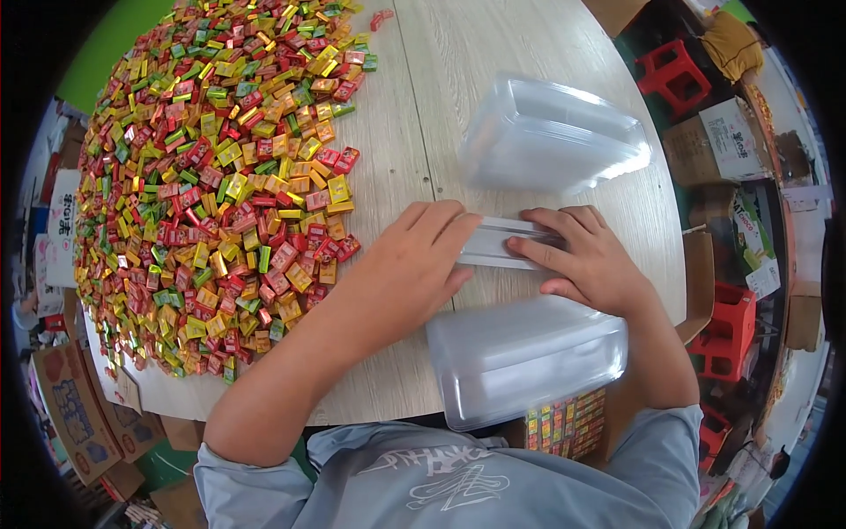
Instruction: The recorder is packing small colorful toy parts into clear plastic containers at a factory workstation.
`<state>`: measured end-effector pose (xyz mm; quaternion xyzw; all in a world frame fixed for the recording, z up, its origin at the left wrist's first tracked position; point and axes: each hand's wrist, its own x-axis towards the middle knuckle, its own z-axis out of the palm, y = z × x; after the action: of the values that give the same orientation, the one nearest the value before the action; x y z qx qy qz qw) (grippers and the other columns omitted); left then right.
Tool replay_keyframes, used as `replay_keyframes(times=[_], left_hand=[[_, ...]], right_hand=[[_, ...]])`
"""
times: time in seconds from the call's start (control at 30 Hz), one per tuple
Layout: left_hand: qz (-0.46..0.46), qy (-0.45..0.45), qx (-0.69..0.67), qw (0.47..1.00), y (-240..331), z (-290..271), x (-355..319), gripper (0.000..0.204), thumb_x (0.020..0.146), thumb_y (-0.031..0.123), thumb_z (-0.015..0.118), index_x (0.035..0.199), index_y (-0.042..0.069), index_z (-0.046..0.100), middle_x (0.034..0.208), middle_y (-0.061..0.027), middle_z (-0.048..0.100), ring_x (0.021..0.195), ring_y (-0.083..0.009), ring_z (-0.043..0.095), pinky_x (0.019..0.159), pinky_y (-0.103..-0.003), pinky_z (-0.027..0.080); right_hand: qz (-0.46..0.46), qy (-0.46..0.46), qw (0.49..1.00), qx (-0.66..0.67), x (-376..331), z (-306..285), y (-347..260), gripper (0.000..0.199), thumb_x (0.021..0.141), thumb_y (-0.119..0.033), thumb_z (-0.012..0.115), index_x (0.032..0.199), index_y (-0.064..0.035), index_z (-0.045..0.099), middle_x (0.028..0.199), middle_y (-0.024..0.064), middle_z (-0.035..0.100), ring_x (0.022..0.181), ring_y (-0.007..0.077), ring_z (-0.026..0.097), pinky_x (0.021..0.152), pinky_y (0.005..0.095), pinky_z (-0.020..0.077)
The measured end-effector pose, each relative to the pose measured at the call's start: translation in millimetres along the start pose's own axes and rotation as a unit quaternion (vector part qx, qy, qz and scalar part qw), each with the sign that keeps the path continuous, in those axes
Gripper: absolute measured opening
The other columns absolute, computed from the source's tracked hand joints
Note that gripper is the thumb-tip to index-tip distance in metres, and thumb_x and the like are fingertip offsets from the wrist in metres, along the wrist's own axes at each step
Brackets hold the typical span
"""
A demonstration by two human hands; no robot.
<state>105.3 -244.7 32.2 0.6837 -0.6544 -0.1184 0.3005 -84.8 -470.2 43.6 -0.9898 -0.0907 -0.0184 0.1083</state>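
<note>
A single clear plastic tray (495,249) lies on the table between my hands. My left hand (412,253) is closed around its left end, fingers bent over the far rim and thumb on the near side. At the right end, my right hand (586,256) grips the tray with its fingers somewhat apart, the index fingertip over the middle and the thumb at the near edge. Beyond my hands stands a stack of nested clear trays (551,137). A second stack of clear trays (529,361) sits nearer to me, below my right hand, at the table's front edge.
A broad heap of small wrapped candies (220,194), red, yellow, orange and green, covers the left of the round table (397,106). A carton of packed candies (568,423) is below the front edge. Red stools (727,331) and cardboard boxes (718,145) stand at the right.
</note>
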Motion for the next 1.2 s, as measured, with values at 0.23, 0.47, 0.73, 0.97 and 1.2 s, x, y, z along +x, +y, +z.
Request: replay_keyframes(times=[0.23,0.47,0.73,0.97,1.2], left_hand=[[-0.009,0.015,0.005,1.000,-1,1,-3,0.049,0.086,0.009,0.073,0.131,0.003,0.054,0.129,-0.0176,0.056,0.119,-0.0397,0.055,0.103,-0.046,0.046],[0.021,0.033,0.020,0.999,-1,0,-2,0.046,0.085,0.011,0.073,0.126,-0.001,0.057,0.122,-0.0171,0.059,0.114,-0.0355,0.058,0.101,-0.043,0.049],[0.014,0.024,0.019,0.999,-3,2,-6,0.042,0.092,0.014,0.070,0.130,0.004,0.056,0.131,-0.0159,0.058,0.120,-0.0379,0.056,0.103,-0.045,0.048],[0.024,0.033,0.023,0.999,-3,1,-8,0.041,0.090,0.012,0.070,0.127,0.004,0.056,0.128,-0.0144,0.059,0.117,-0.0365,0.057,0.101,-0.045,0.049],[0.030,0.035,0.021,0.999,-5,3,-5,0.043,0.088,0.012,0.072,0.127,0.004,0.056,0.127,-0.0158,0.060,0.117,-0.0367,0.057,0.101,-0.044,0.049]], right_hand=[[-0.034,0.054,0.996,-0.068,-5,1,-4,0.051,0.101,-0.055,0.050,0.130,-0.0168,0.068,0.131,0.0155,0.060,0.113,0.0352,0.057,0.100,0.0478,0.0447],[0.014,0.293,0.946,-0.134,8,-65,-11,0.021,0.093,-0.020,0.067,0.108,-0.0067,0.071,0.115,0.0144,0.066,0.110,0.0326,0.059,0.095,0.0459,0.0449],[0.094,0.239,0.966,-0.003,41,-81,10,0.013,0.096,-0.012,0.065,0.107,-0.0057,0.068,0.114,0.0069,0.065,0.113,0.0255,0.056,0.101,0.0375,0.0421],[0.139,0.216,0.953,0.158,43,-88,11,0.010,0.097,-0.009,0.063,0.103,-0.0032,0.068,0.105,0.0048,0.063,0.108,0.0199,0.056,0.098,0.0323,0.0424],[0.148,0.374,0.913,0.075,45,-92,7,0.011,0.100,-0.008,0.061,0.100,0.0005,0.067,0.097,0.0066,0.066,0.092,0.0164,0.060,0.087,0.0288,0.0464]])
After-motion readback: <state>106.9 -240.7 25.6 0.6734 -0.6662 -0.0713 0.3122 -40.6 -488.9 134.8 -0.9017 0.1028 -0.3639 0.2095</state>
